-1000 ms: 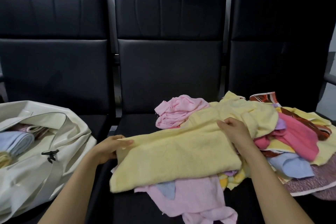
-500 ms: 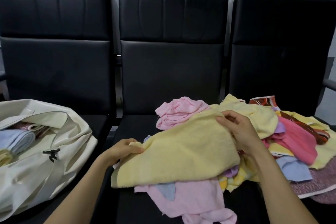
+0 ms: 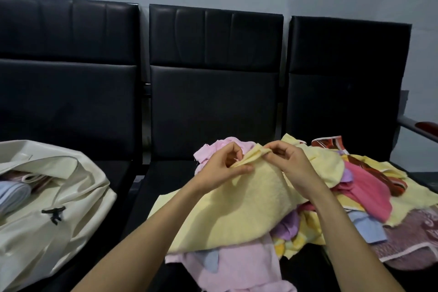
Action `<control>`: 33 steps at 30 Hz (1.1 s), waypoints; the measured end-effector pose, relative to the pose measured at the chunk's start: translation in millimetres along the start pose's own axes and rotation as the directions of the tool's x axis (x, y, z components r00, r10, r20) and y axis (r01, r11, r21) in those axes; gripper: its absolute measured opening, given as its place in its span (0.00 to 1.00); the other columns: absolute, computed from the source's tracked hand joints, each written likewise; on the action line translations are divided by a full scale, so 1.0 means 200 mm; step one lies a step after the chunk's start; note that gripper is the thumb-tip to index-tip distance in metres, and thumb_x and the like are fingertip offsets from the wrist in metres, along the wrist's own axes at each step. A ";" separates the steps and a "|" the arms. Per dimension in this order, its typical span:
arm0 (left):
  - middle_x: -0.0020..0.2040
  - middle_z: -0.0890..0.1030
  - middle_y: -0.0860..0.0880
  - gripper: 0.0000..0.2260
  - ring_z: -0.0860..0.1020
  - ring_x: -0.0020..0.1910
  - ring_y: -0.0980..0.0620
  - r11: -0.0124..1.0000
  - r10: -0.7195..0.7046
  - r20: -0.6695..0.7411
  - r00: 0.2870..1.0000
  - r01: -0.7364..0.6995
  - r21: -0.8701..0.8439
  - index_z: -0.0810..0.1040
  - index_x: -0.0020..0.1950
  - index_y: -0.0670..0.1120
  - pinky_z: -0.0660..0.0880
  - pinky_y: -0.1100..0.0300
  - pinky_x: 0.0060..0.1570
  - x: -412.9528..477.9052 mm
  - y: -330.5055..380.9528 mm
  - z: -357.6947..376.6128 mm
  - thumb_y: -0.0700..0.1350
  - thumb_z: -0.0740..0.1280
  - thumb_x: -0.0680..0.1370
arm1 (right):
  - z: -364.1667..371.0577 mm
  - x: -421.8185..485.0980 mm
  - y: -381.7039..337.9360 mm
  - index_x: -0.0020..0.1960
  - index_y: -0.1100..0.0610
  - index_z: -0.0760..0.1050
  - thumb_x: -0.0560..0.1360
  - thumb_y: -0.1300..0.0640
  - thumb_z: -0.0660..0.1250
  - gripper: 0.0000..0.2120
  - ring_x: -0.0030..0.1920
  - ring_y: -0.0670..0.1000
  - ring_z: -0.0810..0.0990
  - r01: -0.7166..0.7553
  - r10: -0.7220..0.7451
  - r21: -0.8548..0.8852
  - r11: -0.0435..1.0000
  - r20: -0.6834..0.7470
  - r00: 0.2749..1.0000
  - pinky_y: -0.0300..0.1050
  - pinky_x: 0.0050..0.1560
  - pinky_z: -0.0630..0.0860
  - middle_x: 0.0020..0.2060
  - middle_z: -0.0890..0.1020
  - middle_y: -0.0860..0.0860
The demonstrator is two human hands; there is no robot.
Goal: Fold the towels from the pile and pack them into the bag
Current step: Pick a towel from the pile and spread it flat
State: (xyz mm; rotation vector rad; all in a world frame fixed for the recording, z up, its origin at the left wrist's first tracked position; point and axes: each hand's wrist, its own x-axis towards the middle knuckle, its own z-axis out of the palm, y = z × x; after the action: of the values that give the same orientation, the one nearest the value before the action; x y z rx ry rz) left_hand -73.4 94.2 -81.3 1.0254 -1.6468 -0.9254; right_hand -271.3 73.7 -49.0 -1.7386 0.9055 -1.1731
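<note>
A pale yellow towel (image 3: 239,206) lies folded over on top of the pile of towels (image 3: 369,197) spread across the middle and right seats. My left hand (image 3: 225,165) pinches its upper edge, and my right hand (image 3: 288,161) pinches the same edge just to the right, the two hands almost touching. A cream bag (image 3: 54,211) stands open on the left seat with folded blue and pink towels (image 3: 14,192) inside.
Three black padded chairs (image 3: 213,102) in a row stand against a grey wall. A metal armrest with a red-brown pad (image 3: 424,127) sticks out at the far right. A pink towel (image 3: 239,268) hangs over the front edge of the middle seat.
My left hand carried the towel's left corner up and to the right, meeting my right hand at the top edge. The yellow towel is now doubled over. The view tilted down.
</note>
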 end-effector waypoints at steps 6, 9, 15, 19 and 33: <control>0.39 0.75 0.54 0.07 0.71 0.38 0.57 0.999 -0.024 -0.004 1.000 0.024 -0.040 0.76 0.45 0.40 0.67 0.66 0.41 -0.01 -0.01 0.04 0.43 0.69 0.78 | 0.04 0.01 0.09 0.46 0.63 0.78 0.75 0.65 0.68 0.01 0.42 0.43 0.78 0.007 -0.009 -0.065 0.998 -0.025 1.000 0.34 0.47 0.74 0.40 0.80 0.51; 0.36 0.69 0.48 0.15 0.66 0.37 0.55 0.990 -0.115 0.113 0.987 0.104 0.100 0.76 0.44 0.37 0.62 0.63 0.37 0.00 -0.02 0.03 0.50 0.68 0.78 | 0.05 0.01 0.13 0.44 0.61 0.79 0.74 0.63 0.70 0.01 0.44 0.48 0.79 0.000 -0.003 -0.066 0.998 -0.044 0.999 0.39 0.49 0.75 0.40 0.82 0.53; 0.39 0.74 0.52 0.10 0.70 0.39 0.57 0.984 -0.118 0.066 0.991 0.108 0.140 0.81 0.48 0.43 0.67 0.61 0.44 0.04 -0.02 0.01 0.50 0.70 0.76 | 0.03 0.02 0.18 0.43 0.57 0.78 0.75 0.59 0.70 0.03 0.42 0.46 0.78 -0.001 -0.002 -0.107 0.994 -0.030 1.000 0.42 0.47 0.74 0.37 0.80 0.46; 0.38 0.71 0.47 0.09 0.68 0.38 0.53 0.986 -0.052 0.066 0.996 0.041 0.159 0.79 0.48 0.43 0.64 0.59 0.40 0.04 0.00 0.03 0.49 0.69 0.77 | 0.03 0.01 0.18 0.42 0.60 0.77 0.73 0.61 0.72 0.05 0.39 0.45 0.76 -0.018 0.014 -0.087 0.996 -0.051 0.999 0.40 0.44 0.73 0.35 0.78 0.48; 0.36 0.74 0.50 0.30 0.71 0.35 0.59 0.717 -0.361 0.067 0.930 0.231 0.657 0.79 0.47 0.46 0.70 0.58 0.42 -0.33 -0.22 -0.58 0.72 0.60 0.69 | -0.05 0.04 0.12 0.39 0.51 0.75 0.74 0.59 0.71 0.08 0.41 0.45 0.77 -0.079 0.049 -0.049 0.996 -0.440 0.897 0.36 0.44 0.72 0.38 0.79 0.46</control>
State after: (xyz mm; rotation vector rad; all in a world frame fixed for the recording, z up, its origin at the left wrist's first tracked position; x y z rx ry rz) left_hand 60.8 127.0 -112.7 1.7622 -2.0673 -0.6723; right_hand -280.6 55.8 -66.2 -1.5022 1.2698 -1.5398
